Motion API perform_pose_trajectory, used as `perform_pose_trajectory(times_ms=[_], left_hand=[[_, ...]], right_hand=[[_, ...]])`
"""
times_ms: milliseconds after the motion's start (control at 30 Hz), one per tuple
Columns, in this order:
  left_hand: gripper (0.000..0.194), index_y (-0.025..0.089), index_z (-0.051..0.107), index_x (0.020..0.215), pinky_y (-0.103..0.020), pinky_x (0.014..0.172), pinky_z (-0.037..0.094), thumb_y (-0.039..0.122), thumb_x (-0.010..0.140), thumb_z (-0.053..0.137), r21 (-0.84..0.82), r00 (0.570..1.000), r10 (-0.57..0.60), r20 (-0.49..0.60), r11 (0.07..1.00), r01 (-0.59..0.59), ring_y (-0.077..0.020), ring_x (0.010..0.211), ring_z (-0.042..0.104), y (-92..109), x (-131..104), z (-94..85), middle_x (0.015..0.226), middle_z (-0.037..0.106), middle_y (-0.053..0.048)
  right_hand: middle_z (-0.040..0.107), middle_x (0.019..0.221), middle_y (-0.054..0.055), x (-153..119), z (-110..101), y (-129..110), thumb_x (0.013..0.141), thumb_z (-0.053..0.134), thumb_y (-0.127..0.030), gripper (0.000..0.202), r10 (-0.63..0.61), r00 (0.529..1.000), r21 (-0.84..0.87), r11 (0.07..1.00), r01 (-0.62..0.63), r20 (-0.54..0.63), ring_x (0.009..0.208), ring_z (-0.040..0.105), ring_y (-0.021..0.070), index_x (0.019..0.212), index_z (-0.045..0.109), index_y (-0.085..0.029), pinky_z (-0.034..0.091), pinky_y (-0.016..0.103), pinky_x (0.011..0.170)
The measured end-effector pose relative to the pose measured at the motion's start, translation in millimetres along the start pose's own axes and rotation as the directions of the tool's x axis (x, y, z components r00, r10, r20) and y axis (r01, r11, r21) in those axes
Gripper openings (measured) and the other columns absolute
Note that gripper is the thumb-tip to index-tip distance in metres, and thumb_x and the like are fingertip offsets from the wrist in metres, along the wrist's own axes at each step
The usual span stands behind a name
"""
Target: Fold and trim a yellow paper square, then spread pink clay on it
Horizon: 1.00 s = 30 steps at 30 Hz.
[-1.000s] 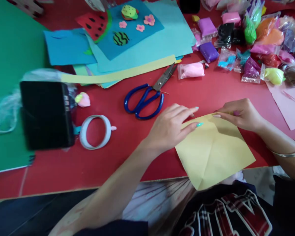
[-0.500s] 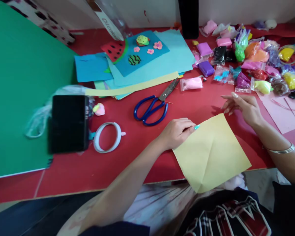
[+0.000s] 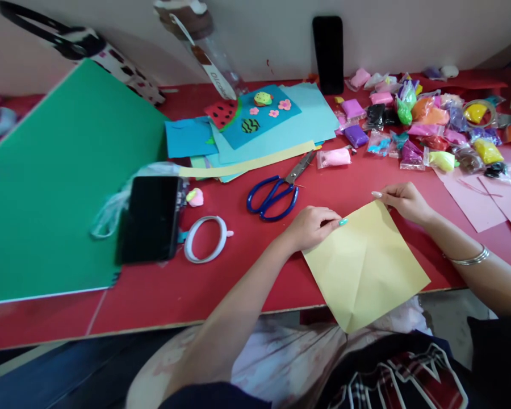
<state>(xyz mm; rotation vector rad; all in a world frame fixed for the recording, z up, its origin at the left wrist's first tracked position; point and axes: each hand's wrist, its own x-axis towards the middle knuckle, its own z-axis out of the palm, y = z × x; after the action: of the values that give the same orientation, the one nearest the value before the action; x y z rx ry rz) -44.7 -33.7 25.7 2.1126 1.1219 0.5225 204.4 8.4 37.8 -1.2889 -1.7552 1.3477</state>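
A square sheet of yellow paper [image 3: 366, 267] with a faint crease lies at the red table's front edge, its near corner hanging past it. My left hand [image 3: 317, 227] grips the upper left side of the paper, thumb on top and fingers behind. At the far corner my right hand [image 3: 402, 201] pinches the paper between thumb and fingers. Blue-handled scissors [image 3: 276, 196] lie just beyond my left hand, blades pointing away to the right.
Many packets of coloured clay [image 3: 426, 122] crowd the back right, with pink paper sheets [image 3: 470, 199] nearer. Blue paper [image 3: 281, 128] with clay shapes lies at the back. A roll of white tape [image 3: 206, 240], a black device [image 3: 151, 218] and a green board [image 3: 68, 187] are leftward.
My right hand has come down and left onto the paper's far corner and closed on it. The left hand keeps its hold. The camera view has shifted left and up.
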Motion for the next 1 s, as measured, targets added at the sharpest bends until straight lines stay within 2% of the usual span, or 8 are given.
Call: perform_pose_trajectory(times_ms=[200,333,433,533,667,833,900,1000], left_hand=[[0.023,0.018,0.073,0.08,-0.022,0.063,0.044,0.025,0.089,0.053,0.052,0.999,-0.021,0.045,0.998,0.019,-0.0146,0.071,0.067,-0.5,1.4,0.7,0.079,0.074,-0.003],[0.025,0.019,0.071,0.078,-0.022,0.062,0.045,0.028,0.091,0.051,0.112,0.998,-0.058,0.001,0.992,0.057,-0.0142,0.068,0.066,-1.1,-1.6,2.0,0.074,0.072,-0.001],[0.031,0.015,0.07,0.091,-0.033,0.078,0.049,0.03,0.095,0.043,0.208,0.976,-0.114,-0.185,0.966,0.153,-0.0232,0.088,0.067,2.6,-4.3,5.7,0.09,0.073,-0.01],[0.041,0.009,0.057,0.125,-0.049,0.105,0.037,0.033,0.095,0.042,0.371,0.916,-0.006,-0.4,0.914,0.168,-0.033,0.127,0.05,8.9,-4.6,15.7,0.131,0.058,-0.021],[0.072,0.009,0.031,0.147,-0.05,0.117,0.023,0.057,0.094,0.038,0.518,0.972,0.182,-0.147,0.851,-0.081,-0.032,0.147,0.02,14.1,2.8,36.8,0.155,0.03,-0.02],[0.086,0.01,0.025,0.151,-0.053,0.119,0.015,0.071,0.091,0.028,0.427,0.992,0.007,0.124,0.902,-0.06,-0.0327,0.149,0.009,19.0,19.8,45.4,0.159,0.017,-0.02],[0.085,0.01,0.023,0.151,-0.055,0.119,0.013,0.069,0.091,0.031,0.392,0.986,-0.011,0.165,0.918,-0.055,-0.0336,0.149,0.005,23.5,25.8,43.7,0.159,0.012,-0.02],[0.085,0.009,0.022,0.152,-0.056,0.119,0.01,0.067,0.091,0.034,0.329,0.978,0.013,0.21,0.941,-0.083,-0.034,0.149,0.004,31.9,31.0,43.1,0.159,0.011,-0.021]], right_hand=[[0.067,0.061,0.006,5.9,-3.0,5.0,0.053,0.075,-0.073,0.059,0.151,0.988,0.198,0.97,-0.141,-0.034,0.052,0.059,0.0133,0.063,0.065,-0.016,0.051,0.027,0.051],[0.068,0.064,0.008,5.2,-3.9,7.8,0.066,0.064,-0.076,0.06,0.126,0.988,0.164,0.98,-0.111,-0.085,0.055,0.062,0.0164,0.067,0.066,-0.016,0.055,0.031,0.056],[0.073,0.086,0.011,-2.2,1.2,7.3,0.08,0.058,-0.065,0.051,-0.116,0.974,-0.13,0.987,0.091,-0.195,0.076,0.069,0.0229,0.092,0.07,-0.017,0.058,0.039,0.071],[0.068,0.119,0.012,-10.4,9.3,6.9,0.09,0.053,-0.046,0.038,-0.465,0.868,-0.459,0.818,0.346,-0.174,0.111,0.063,0.0271,0.119,0.062,-0.022,0.052,0.046,0.094],[0.057,0.135,0.015,1.3,7.2,2.9,0.094,0.047,-0.034,0.038,-0.634,0.773,-0.618,0.606,0.501,0.005,0.129,0.051,0.0271,0.13,0.053,-0.02,0.047,0.048,0.103],[0.054,0.14,0.014,89.2,-24.5,-23.5,0.091,0.05,-0.035,0.04,-0.609,0.788,-0.754,0.474,0.454,0.091,0.136,0.042,0.0315,0.127,0.055,-0.019,0.037,0.053,0.11],[0.053,0.14,0.017,143.7,-35.2,-34.9,0.086,0.058,-0.033,0.042,-0.545,0.837,-0.752,0.534,0.387,0.043,0.134,0.044,0.0339,0.125,0.056,-0.017,0.036,0.053,0.11],[0.059,0.13,0.019,228.0,-43.1,-44.8,0.074,0.073,-0.038,0.055,-0.357,0.904,-0.629,0.765,0.138,-0.236,0.126,0.051,0.0361,0.121,0.056,-0.016,0.038,0.053,0.107]])
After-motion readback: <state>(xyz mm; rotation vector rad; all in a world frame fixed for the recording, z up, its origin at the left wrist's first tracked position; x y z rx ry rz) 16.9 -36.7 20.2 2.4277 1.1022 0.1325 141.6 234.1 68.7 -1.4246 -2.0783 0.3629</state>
